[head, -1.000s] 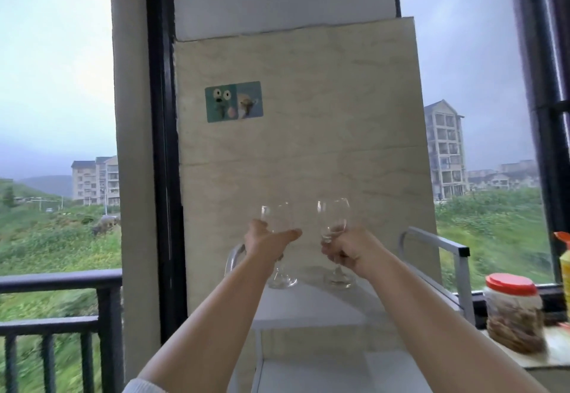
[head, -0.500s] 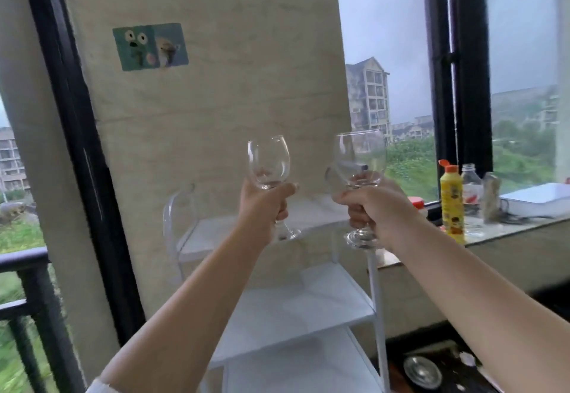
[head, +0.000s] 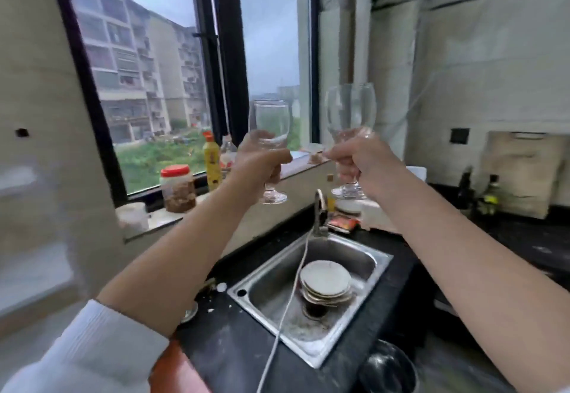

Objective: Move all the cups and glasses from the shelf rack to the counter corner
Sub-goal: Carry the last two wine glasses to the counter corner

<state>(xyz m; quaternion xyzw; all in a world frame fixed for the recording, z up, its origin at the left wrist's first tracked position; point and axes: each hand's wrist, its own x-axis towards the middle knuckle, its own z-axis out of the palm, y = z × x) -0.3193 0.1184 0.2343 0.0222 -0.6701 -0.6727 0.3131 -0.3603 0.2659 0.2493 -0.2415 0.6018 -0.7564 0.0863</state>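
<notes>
Fingers [head: 279, 158] of both our hands clamp wine-glass stems above the sink [head: 354, 331] | step: carrying | next: reach counter [head: 524, 238] corner beyond sink.

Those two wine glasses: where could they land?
Likeliest the bare black counter right of the sink, before the bottles. The windowsill is crowded with jars; stacked plates fill the sink.

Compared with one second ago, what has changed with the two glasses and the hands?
Both clear stemmed wine glasses, the left one and the right one, were lifted off the white shelf rack and carried rightward; they now hang above the steel sink. Unchanged: the left hand and right hand each keep their grip on a stem, and the glasses are upright.
</notes>
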